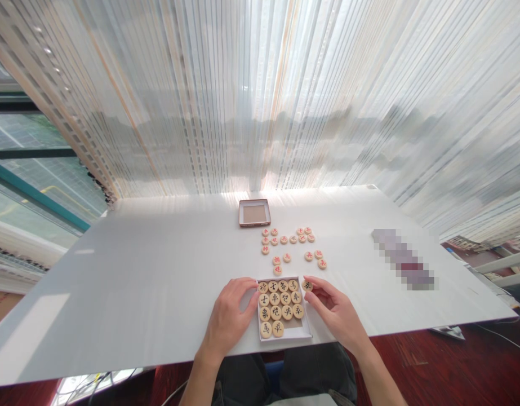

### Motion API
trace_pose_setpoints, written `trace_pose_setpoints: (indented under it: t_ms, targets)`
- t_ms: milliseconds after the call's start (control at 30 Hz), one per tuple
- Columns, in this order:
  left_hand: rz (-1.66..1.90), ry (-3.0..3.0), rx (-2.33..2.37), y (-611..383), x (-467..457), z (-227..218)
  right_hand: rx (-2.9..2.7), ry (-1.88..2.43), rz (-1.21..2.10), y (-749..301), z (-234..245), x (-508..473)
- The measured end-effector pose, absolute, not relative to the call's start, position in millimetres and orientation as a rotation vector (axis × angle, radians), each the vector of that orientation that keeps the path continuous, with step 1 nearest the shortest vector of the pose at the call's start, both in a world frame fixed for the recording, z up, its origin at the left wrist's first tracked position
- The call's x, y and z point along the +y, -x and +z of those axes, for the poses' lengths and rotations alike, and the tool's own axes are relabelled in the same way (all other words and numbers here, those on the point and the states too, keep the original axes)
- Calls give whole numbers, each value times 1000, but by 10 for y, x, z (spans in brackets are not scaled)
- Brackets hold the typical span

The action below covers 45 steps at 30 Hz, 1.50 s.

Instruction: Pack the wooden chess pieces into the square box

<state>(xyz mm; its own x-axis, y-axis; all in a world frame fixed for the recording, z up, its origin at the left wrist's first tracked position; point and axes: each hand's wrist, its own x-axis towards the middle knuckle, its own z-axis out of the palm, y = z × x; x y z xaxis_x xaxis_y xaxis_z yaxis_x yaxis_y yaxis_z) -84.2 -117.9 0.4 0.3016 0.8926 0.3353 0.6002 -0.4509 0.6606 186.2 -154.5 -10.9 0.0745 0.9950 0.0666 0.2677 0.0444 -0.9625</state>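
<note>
A shallow white box [307,331] sits at the near edge of the white table [137,270] and holds several round wooden chess pieces with black characters [280,305]. My left hand [231,320] rests against the box's left side, fingers curled on its rim. My right hand [333,310] pinches one black-character chess piece [307,286] at the box's top right corner. Several chess pieces with red characters [287,243] lie loose on the table beyond the box.
The box lid [254,212] lies open side up further back on the table. A blurred flat object [405,260] lies to the right. Sheer striped curtains hang behind the table. My legs show below the near edge.
</note>
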Motion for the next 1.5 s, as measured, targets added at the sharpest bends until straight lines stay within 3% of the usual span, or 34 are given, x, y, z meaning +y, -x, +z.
trace_pose_setpoints:
  t_ms: [1167,1500]
  targets:
    - [1151,-2158,1234,880,-1226,-51,-1358,1332,1002,-1849,-121,-1598]
    - [1140,-2029,1030,587,-1396,202,-1455,1245,1092,-1745,6,-1688]
